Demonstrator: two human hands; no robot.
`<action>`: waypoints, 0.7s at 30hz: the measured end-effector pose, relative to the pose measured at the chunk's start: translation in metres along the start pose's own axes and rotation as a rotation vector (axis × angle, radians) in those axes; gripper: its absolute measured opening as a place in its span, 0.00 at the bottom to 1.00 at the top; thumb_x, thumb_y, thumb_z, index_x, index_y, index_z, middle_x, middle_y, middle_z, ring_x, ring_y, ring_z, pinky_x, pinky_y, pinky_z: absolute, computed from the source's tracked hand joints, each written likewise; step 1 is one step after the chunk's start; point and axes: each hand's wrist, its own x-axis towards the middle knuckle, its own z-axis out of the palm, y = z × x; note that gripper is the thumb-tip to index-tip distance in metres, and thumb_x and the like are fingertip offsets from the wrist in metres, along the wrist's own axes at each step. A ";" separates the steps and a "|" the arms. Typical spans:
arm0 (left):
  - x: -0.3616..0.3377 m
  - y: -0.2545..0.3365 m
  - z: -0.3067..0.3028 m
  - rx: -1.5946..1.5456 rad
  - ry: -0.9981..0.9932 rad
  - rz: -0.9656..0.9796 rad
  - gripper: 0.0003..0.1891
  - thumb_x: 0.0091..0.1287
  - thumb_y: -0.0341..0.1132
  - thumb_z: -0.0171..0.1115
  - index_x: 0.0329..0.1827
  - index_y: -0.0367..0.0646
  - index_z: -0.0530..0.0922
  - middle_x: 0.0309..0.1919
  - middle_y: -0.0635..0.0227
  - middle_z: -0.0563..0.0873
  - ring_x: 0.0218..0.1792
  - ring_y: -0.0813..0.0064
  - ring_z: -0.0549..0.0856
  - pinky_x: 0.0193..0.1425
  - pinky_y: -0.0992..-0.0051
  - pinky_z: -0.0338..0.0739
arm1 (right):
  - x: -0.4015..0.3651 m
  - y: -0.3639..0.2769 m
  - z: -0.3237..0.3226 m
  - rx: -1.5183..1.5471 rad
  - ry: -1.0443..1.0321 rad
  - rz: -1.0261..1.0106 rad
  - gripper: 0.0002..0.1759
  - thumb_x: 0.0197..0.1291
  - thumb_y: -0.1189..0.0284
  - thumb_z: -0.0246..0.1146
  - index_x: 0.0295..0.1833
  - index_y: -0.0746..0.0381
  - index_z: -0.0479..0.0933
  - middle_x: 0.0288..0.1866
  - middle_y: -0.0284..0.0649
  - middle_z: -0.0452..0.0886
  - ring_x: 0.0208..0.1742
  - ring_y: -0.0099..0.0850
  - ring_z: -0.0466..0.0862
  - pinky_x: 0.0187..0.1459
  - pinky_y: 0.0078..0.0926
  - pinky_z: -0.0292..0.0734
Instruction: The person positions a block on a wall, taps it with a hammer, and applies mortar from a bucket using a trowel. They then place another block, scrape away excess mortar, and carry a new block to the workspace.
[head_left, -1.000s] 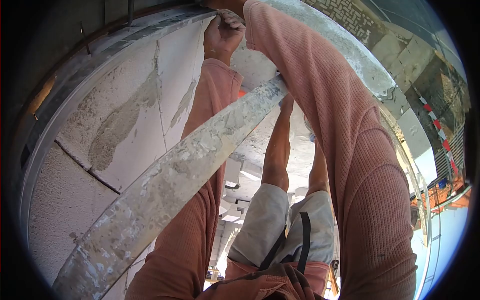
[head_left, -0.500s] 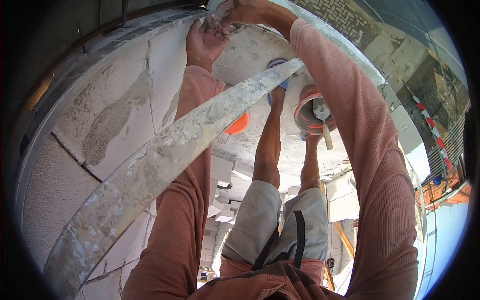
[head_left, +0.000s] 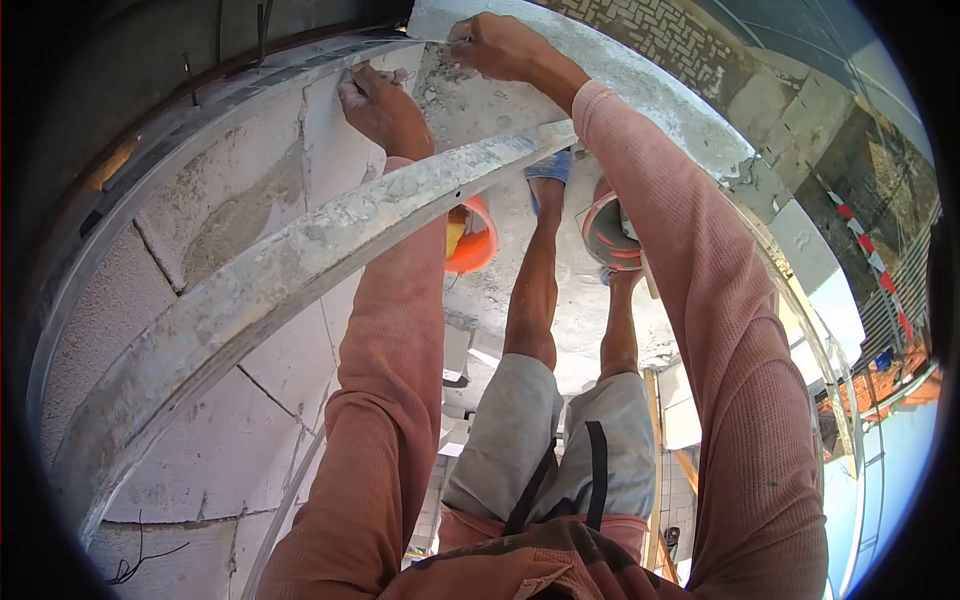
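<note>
My right hand is closed in a pinch above the corner where the block wall meets the pale ledge. A thin pale string runs left from its fingertips along the wall top. Lower and to the left, my left hand has its fingers curled in against the face of the block wall; what they hold, if anything, is hidden. A long, mortar-stained metal straightedge slants across the view, passing over my left forearm and ending near my right sleeve.
An orange bucket with something yellow inside stands on the floor beside my feet. A mortar-smeared bucket is to its right, partly behind my right sleeve. Thin rods stick up behind the wall. Red-and-white tape hangs at far right.
My hands, close together before, have drawn apart: the left moved down and left and its fingers curled, the right shifted slightly right. The straightedge's angle changed, and more of the orange bucket shows.
</note>
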 end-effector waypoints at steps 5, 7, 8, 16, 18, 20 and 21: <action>-0.039 0.067 -0.012 0.022 0.084 0.140 0.23 0.80 0.48 0.56 0.51 0.30 0.75 0.33 0.64 0.78 0.35 0.72 0.86 0.46 0.72 0.83 | -0.034 -0.044 -0.035 0.080 0.038 -0.128 0.21 0.69 0.54 0.62 0.53 0.59 0.87 0.32 0.43 0.88 0.36 0.38 0.88 0.44 0.38 0.81; -0.048 0.091 -0.018 0.022 0.117 0.183 0.25 0.79 0.51 0.57 0.53 0.31 0.76 0.30 0.66 0.78 0.33 0.73 0.86 0.46 0.72 0.85 | -0.048 -0.062 -0.044 0.048 0.068 -0.222 0.21 0.69 0.54 0.63 0.52 0.60 0.87 0.32 0.43 0.88 0.35 0.38 0.88 0.43 0.38 0.81; -0.049 0.101 -0.022 0.002 0.135 0.197 0.25 0.79 0.51 0.57 0.56 0.31 0.77 0.28 0.68 0.78 0.31 0.73 0.86 0.46 0.72 0.85 | -0.057 -0.072 -0.049 0.032 0.083 -0.268 0.21 0.69 0.54 0.63 0.52 0.60 0.87 0.32 0.43 0.87 0.35 0.38 0.88 0.42 0.37 0.81; -0.073 0.142 -0.060 -0.070 -0.081 0.354 0.27 0.78 0.54 0.59 0.64 0.37 0.74 0.44 0.65 0.79 0.45 0.75 0.82 0.63 0.66 0.79 | -0.115 -0.117 -0.080 -0.103 0.114 -0.397 0.19 0.69 0.59 0.64 0.53 0.62 0.85 0.36 0.50 0.87 0.36 0.49 0.87 0.44 0.41 0.82; -0.076 0.143 -0.061 -0.082 -0.141 0.255 0.26 0.78 0.53 0.58 0.64 0.39 0.75 0.45 0.66 0.79 0.47 0.75 0.82 0.65 0.67 0.78 | -0.124 -0.120 -0.082 -0.151 0.202 -0.455 0.18 0.69 0.60 0.64 0.54 0.62 0.84 0.37 0.51 0.87 0.36 0.51 0.86 0.44 0.41 0.82; -0.080 0.142 -0.060 -0.185 -0.204 0.110 0.24 0.78 0.51 0.59 0.64 0.40 0.76 0.45 0.67 0.80 0.49 0.75 0.81 0.65 0.67 0.77 | -0.133 -0.116 -0.072 -0.200 0.368 -0.539 0.18 0.68 0.61 0.65 0.53 0.63 0.84 0.38 0.52 0.87 0.38 0.52 0.86 0.44 0.43 0.81; -0.080 0.139 -0.058 -0.282 -0.237 0.015 0.22 0.78 0.49 0.60 0.63 0.41 0.76 0.45 0.68 0.80 0.49 0.75 0.81 0.65 0.67 0.77 | -0.136 -0.114 -0.071 -0.188 0.422 -0.568 0.17 0.67 0.61 0.65 0.50 0.64 0.84 0.37 0.53 0.86 0.39 0.52 0.87 0.44 0.45 0.82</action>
